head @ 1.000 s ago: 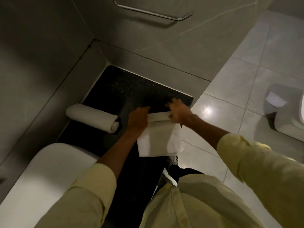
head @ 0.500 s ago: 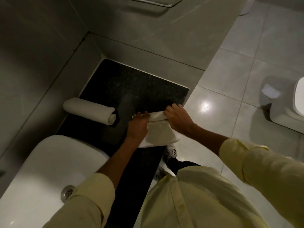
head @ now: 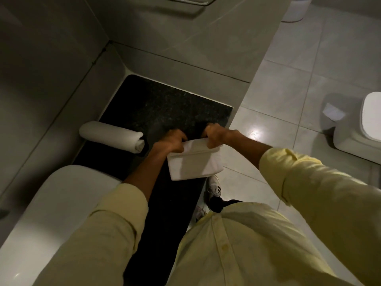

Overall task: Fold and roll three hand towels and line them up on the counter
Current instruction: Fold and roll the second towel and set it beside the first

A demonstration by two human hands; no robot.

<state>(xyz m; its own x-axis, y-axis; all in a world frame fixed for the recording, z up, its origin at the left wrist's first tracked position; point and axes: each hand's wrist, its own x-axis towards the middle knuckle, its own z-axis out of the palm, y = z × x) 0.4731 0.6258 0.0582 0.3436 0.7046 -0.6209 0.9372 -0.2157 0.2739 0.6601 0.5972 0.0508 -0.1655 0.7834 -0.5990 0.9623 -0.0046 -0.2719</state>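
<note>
A folded white hand towel lies on the black counter, its near end hanging slightly past the counter's right edge. Its far end is curled into a small roll. My left hand grips the left side of that roll and my right hand grips the right side, fingers curled over the cloth. A finished rolled white towel lies on the counter to the left, against the wall.
A white basin sits in the counter at the lower left. Grey tiled walls close the counter's left and far sides. A toilet stands on the tiled floor at right. A metal rail is on the far wall.
Both hands have kept rolling the towel's far end toward me; the flat part is shorter than a second ago. The camera has tilted down slightly.
</note>
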